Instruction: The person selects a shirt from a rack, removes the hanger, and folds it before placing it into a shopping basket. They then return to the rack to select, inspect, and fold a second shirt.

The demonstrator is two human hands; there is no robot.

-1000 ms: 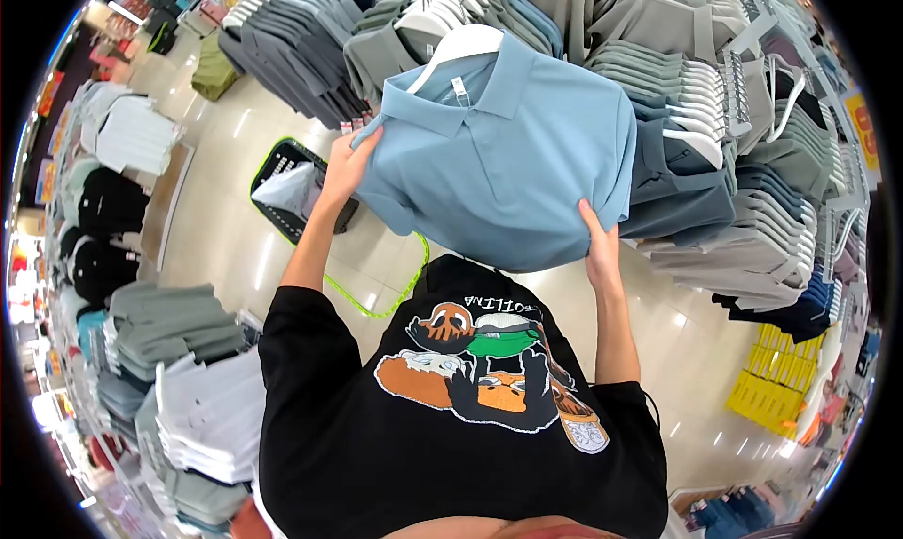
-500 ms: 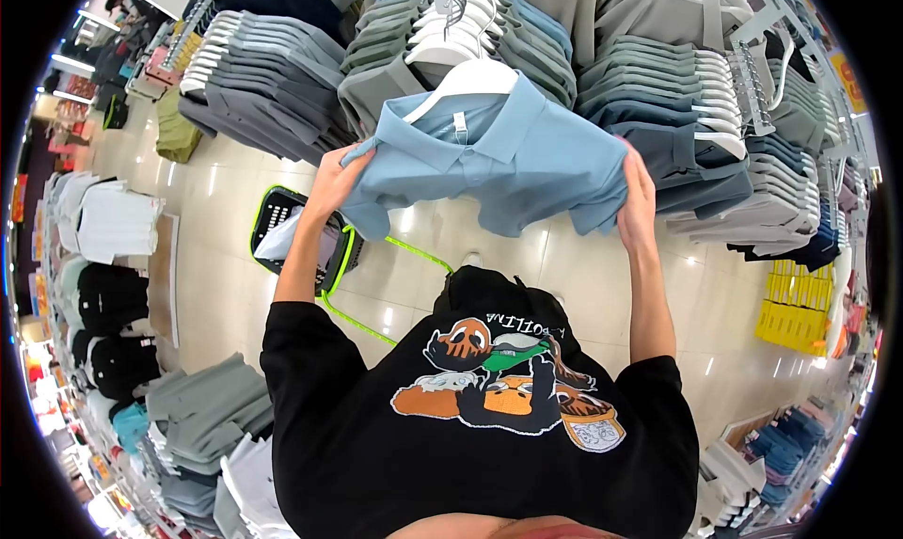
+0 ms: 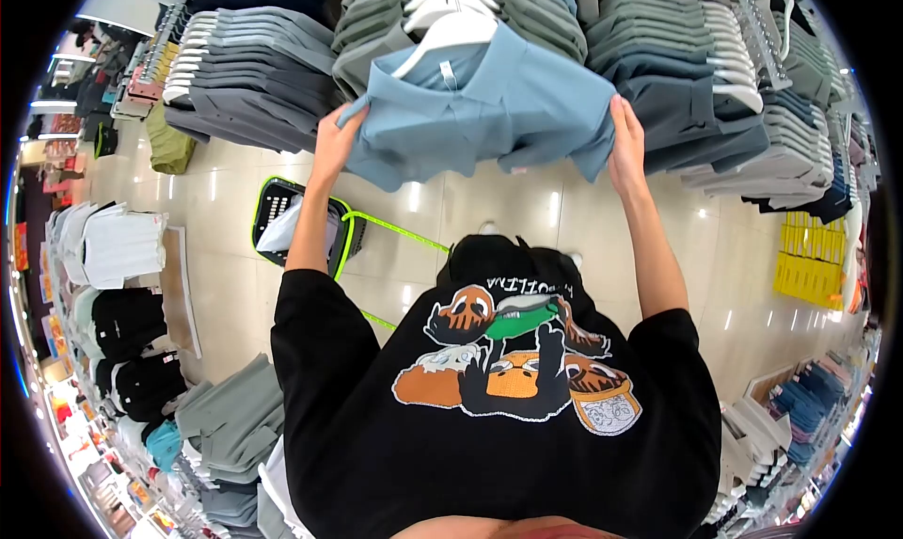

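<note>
A light blue polo shirt [image 3: 508,116] hangs on a white hanger [image 3: 458,36] in front of the central rack, its collar facing up and a small white label inside the neck. My left hand [image 3: 335,146] pinches the shirt at its left sleeve edge. On the opposite side, my right hand [image 3: 626,146] grips the other sleeve, thumb and fingers along the cloth. Between the two hands the fabric is spread sideways, with its lower part foreshortened. Some of my fingers are hidden by the cloth.
Grey-green shirts [image 3: 649,33] and dark grey shirts [image 3: 254,92] hang on racks ahead. A black basket with a green rim [image 3: 259,221] stands on the tiled floor [image 3: 414,285] at left. Yellow packages [image 3: 809,261] are at right; folded grey-green clothing [image 3: 230,421] is lower left.
The shirt and both hands sit a little higher in the view, nearer its top edge. The camera view has shifted slightly. Both hands keep their hold on the sleeves.
</note>
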